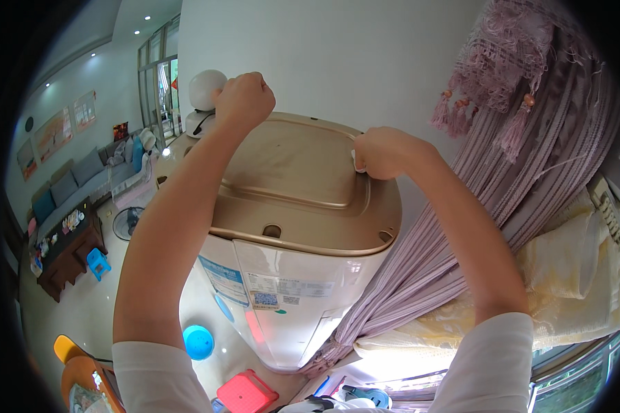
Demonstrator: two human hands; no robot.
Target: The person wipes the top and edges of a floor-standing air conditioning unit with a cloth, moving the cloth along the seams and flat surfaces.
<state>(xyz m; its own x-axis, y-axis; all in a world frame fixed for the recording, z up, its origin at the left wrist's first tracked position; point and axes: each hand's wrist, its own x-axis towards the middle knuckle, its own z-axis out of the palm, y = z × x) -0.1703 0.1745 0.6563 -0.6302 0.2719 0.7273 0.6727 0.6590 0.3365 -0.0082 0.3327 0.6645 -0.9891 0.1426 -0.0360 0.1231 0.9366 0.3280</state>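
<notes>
A tall cabinet air conditioner [289, 268], white with a gold-coloured top panel [289, 160], stands before me. My right hand [385, 152] is at the right side of this panel, its fingers curled around a small white cloth or tissue [358, 161]. Most of that white piece is hidden by the fingers. Over the panel's far left edge, my left hand [245, 100] is bent into a fist, its palm turned away from view. Right beside it is a round white device [208, 90] on a white base with a black cable. I cannot tell whether the hand touches or holds anything.
A gathered pink striped curtain [434, 242] with tassels hangs close on the right, beside a yellowish cloth [558, 268]. Below stand a red stool [248, 392] and a blue basin [198, 342]. A fan [128, 223], coffee table [67, 253] and sofa [82, 178] are farther left.
</notes>
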